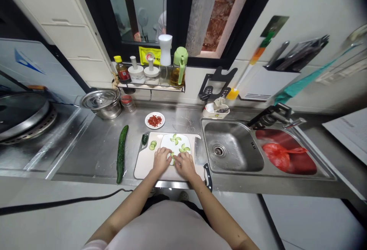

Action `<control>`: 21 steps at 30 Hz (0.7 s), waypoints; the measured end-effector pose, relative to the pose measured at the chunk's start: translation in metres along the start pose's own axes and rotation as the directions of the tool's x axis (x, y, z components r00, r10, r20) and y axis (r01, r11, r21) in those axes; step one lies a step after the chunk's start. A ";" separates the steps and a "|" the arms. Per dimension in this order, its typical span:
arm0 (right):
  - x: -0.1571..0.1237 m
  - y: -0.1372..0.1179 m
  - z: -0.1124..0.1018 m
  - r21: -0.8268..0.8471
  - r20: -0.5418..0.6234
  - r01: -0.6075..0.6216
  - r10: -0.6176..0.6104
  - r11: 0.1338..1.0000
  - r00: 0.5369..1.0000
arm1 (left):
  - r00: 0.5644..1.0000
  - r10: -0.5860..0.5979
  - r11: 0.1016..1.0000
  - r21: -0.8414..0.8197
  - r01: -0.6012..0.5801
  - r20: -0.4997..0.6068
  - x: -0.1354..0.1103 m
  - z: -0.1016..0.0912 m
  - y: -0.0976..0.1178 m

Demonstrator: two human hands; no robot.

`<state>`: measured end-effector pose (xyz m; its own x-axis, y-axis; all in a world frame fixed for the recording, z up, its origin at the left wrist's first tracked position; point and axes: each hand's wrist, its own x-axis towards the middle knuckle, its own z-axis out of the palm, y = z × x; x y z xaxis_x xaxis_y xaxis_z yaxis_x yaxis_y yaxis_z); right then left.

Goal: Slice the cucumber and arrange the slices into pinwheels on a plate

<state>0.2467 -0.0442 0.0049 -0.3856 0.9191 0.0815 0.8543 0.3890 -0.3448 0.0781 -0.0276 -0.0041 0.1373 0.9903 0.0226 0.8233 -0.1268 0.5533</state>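
Note:
A white plate (179,140) with several cucumber slices (175,139) lies on a pale cutting board (143,162). Both my hands rest at the plate's near edge. My left hand (161,159) is curled, fingers down on the plate rim beside a slice. My right hand (184,164) is also curled, fingertips pressed on slices between the two hands. A cucumber end piece (145,139) and a few slices (152,145) sit at the board's far left. A whole cucumber (121,153) lies left of the board.
A cleaver (202,155) lies along the board's right side by the sink (232,148). A small dish of red chilli (155,120) stands behind the board. A red bag (276,155) fills the right basin. A steel pot (101,103) and wok (20,114) stand left.

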 end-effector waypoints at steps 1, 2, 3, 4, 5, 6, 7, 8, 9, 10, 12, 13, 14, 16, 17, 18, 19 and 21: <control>0.000 0.000 -0.001 0.015 -0.029 -0.015 0.015 1.000 0.999 | 0.999 -0.029 0.999 -0.029 0.028 -0.040 -0.001 0.000 0.001; -0.001 0.000 -0.002 0.036 -0.058 -0.029 0.031 0.999 0.998 | 0.995 -0.062 0.997 -0.059 0.057 -0.084 -0.002 0.000 0.001; -0.001 0.001 -0.003 0.063 -0.092 -0.048 0.053 0.997 0.994 | 0.987 -0.098 0.992 -0.088 0.087 -0.129 -0.003 -0.001 0.000; -0.002 0.003 -0.005 0.094 -0.127 -0.069 0.080 0.993 0.989 | 0.976 -0.135 0.987 -0.114 0.117 -0.173 -0.003 -0.002 -0.001; -0.003 0.006 -0.006 0.128 -0.163 -0.093 0.114 0.987 0.980 | 0.962 -0.173 0.980 -0.138 0.146 -0.210 -0.004 -0.003 -0.003; -0.004 0.009 -0.007 0.163 -0.197 -0.122 0.154 0.979 0.968 | 0.949 -0.208 0.972 -0.157 0.174 -0.238 -0.005 -0.005 -0.005; -0.006 0.013 -0.009 0.195 -0.229 -0.153 0.197 0.969 0.953 | 0.936 -0.241 0.964 -0.172 0.202 -0.255 -0.006 -0.007 -0.008; -0.008 0.017 -0.010 0.222 -0.255 -0.185 0.240 0.957 0.937 | 0.927 -0.271 0.956 -0.182 0.229 -0.261 -0.007 -0.010 -0.012; -0.010 0.022 -0.011 0.244 -0.277 -0.216 0.281 0.945 0.919 | 0.919 -0.298 0.949 -0.188 0.255 -0.259 -0.008 -0.012 -0.015; -0.012 0.026 -0.011 0.261 -0.294 -0.243 0.317 0.934 0.902 | 0.913 -0.321 0.941 -0.189 0.279 -0.252 -0.010 -0.014 -0.018; -0.017 0.035 -0.011 0.278 -0.307 -0.280 0.361 0.919 0.880 | 0.904 -0.356 0.930 -0.187 0.317 -0.237 -0.014 -0.016 -0.023; -0.019 0.038 -0.011 0.277 -0.307 -0.293 0.373 0.915 0.875 | 0.900 -0.368 0.925 -0.187 0.330 -0.232 -0.016 -0.017 -0.025; -0.021 0.040 -0.009 0.272 -0.305 -0.303 0.381 0.913 0.873 | 0.897 -0.379 0.921 -0.187 0.342 -0.227 -0.018 -0.018 -0.027; -0.023 0.042 -0.007 0.254 -0.292 -0.331 0.398 0.909 0.870 | 0.888 -0.406 0.910 -0.190 0.370 -0.216 -0.021 -0.018 -0.029; -0.023 0.042 -0.006 0.245 -0.275 -0.353 0.414 0.903 0.868 | 0.884 -0.421 0.902 -0.192 0.385 -0.204 -0.022 -0.018 -0.029; -0.023 0.041 -0.005 0.239 -0.248 -0.383 0.438 0.892 0.864 | 0.881 -0.436 0.895 -0.195 0.402 -0.184 -0.022 -0.019 -0.030; -0.022 0.040 -0.005 0.236 -0.211 -0.420 0.468 0.876 0.858 | 0.878 -0.451 0.886 -0.197 0.419 -0.159 -0.022 -0.019 -0.029; -0.020 0.036 -0.005 0.232 -0.126 -0.494 0.529 0.838 0.839 | 0.876 -0.471 0.873 -0.195 0.447 -0.103 -0.022 -0.019 -0.027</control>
<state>0.2871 -0.0477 -0.0046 0.1723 0.9850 0.0039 0.8253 -0.1423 -0.5464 0.0422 -0.0447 -0.0040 -0.3243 0.9331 -0.1555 0.6725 0.3430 0.6558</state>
